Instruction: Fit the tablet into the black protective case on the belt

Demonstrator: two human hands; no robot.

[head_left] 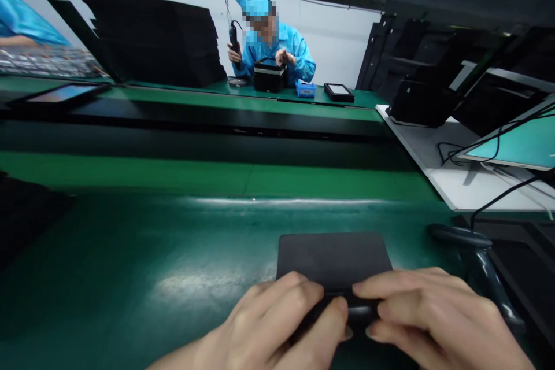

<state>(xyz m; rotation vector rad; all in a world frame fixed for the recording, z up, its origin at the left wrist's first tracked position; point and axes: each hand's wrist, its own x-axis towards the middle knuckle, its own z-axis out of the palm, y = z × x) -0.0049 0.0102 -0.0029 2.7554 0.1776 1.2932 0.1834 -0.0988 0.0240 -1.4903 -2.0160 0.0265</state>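
My left hand and my right hand meet at the bottom of the head view. Between the fingertips of both is a slim black glossy piece, pinched from either side; most of it is hidden by my fingers, so its kind does not show. Just beyond, a flat dark grey rectangular pad with rounded corners lies on the green work surface. My fingers cover its near edge, and whether the black piece touches it I cannot tell.
To my right lies a black corded handheld scanner; behind it a monitor stands on a white board. Dark sheets are at left. Across the green-edged line, a person in blue works beside a black box.
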